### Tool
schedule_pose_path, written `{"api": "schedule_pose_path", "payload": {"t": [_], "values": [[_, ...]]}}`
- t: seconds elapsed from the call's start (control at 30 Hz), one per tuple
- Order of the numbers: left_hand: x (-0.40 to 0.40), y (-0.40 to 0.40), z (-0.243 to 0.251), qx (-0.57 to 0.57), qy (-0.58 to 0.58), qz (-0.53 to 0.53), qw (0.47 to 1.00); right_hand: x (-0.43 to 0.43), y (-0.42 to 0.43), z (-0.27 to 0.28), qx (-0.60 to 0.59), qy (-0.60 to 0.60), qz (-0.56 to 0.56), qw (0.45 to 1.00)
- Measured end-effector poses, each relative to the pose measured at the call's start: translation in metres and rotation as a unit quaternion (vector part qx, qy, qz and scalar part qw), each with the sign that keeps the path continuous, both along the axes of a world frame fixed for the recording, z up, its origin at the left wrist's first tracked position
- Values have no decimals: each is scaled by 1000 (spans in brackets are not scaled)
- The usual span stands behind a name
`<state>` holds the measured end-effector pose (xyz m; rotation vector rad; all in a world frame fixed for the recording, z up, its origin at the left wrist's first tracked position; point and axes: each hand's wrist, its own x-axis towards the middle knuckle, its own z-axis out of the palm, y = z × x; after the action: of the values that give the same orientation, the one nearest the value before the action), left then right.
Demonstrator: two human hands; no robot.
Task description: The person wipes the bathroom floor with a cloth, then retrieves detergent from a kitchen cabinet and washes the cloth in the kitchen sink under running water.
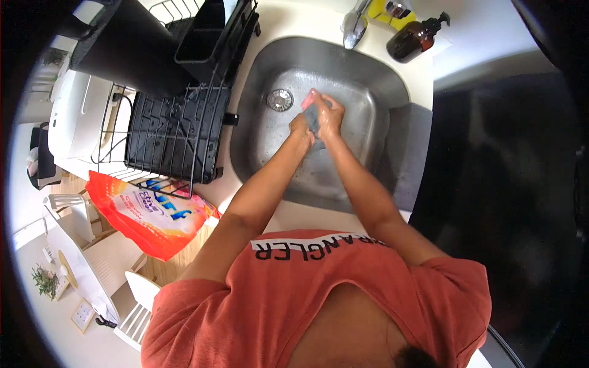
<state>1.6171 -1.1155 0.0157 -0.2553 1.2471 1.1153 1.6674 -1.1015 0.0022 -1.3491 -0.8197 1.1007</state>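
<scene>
Both my hands are together over the stainless steel sink (264,147), to the right of its drain strainer (280,100). My left hand (301,129) grips the lower left side of a wet grey cloth (312,118). On the cloth's right side, my right hand (330,115) holds it too, with the fingers curled around it. A pink piece (309,99) shows at the top, between the fingers; whether it is part of the cloth or a separate item, I cannot tell. The skin of both hands looks wet.
A black wire dish rack (172,133) stands left of the sink, with a red detergent bag (156,214) below it. A brown pump bottle (412,41) and a metal spoon (354,30) lie beyond the sink. A grey cloth (407,154) drapes over the right rim.
</scene>
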Motion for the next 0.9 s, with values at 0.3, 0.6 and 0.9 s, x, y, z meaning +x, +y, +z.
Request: {"api": "schedule_pose_path", "payload": {"t": [0.3,0.6,0.9], "values": [[12,17,9,-38,144,-182,972,43,29,-5,-117,-210,-33,970],[7,83,-14,181,340,-284,878,50,74,128,-62,-11,178,982],[31,107,33,196,323,-345,859,48,102,122,-1,56,79,995]]}}
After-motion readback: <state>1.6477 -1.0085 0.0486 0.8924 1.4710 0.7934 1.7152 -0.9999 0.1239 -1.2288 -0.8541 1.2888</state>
